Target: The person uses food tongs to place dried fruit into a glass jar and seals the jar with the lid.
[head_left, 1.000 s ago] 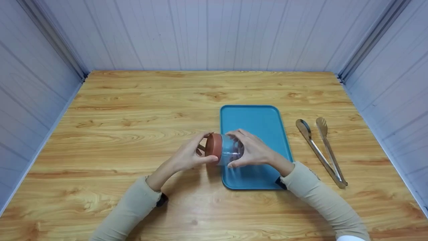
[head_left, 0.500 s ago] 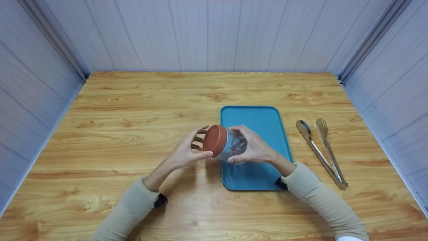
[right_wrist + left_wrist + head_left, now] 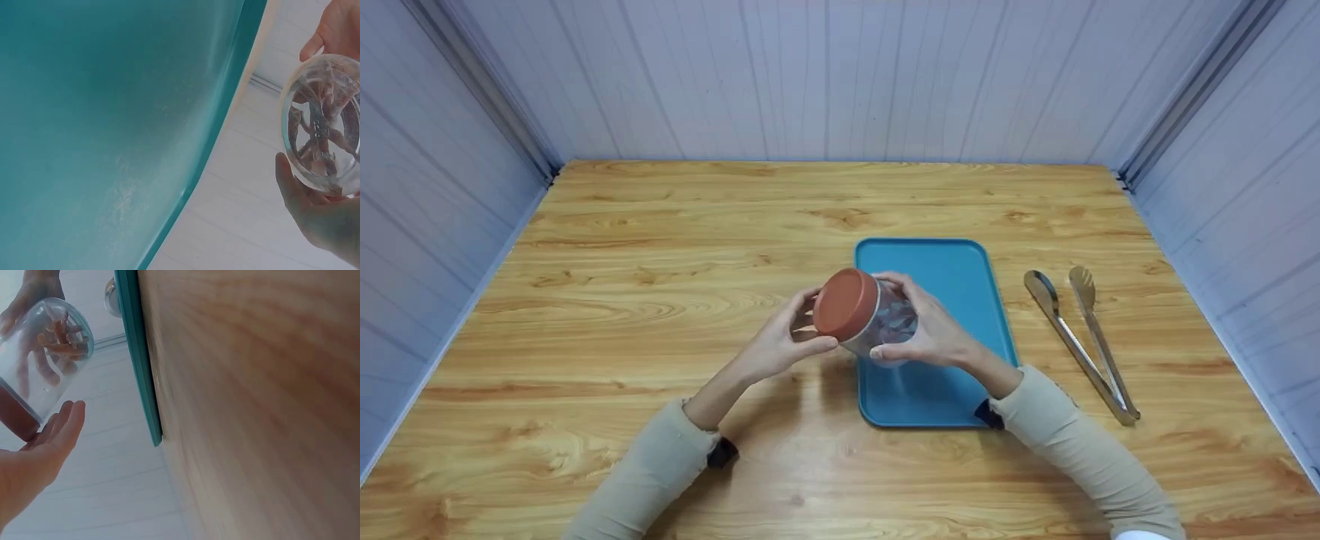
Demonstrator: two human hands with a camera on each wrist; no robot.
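Observation:
A clear jar (image 3: 889,311) with a reddish-brown lid (image 3: 846,304) is held tilted above the left part of a blue tray (image 3: 926,394), its lid up and to the left. Around the jar's clear body, my right hand (image 3: 937,334) grips with thumb and fingers. My left hand (image 3: 772,345) holds the lid's rim, thumb at the near edge and fingers on the far left side. In the left wrist view, several brownish curved pieces (image 3: 67,346) lie toward the jar's bottom; their kind is unclear. The right wrist view shows the jar's round base (image 3: 320,132).
Metal tongs (image 3: 1087,352) lie spread on the wooden table (image 3: 660,247), right of the tray. White panelled walls (image 3: 825,82) enclose the table at the back and sides.
The jar has tipped from lying nearly sideways to a more upright slant, its lid rising and turning toward the head camera. Both hands have stayed at the jar; the tray and tongs have not moved.

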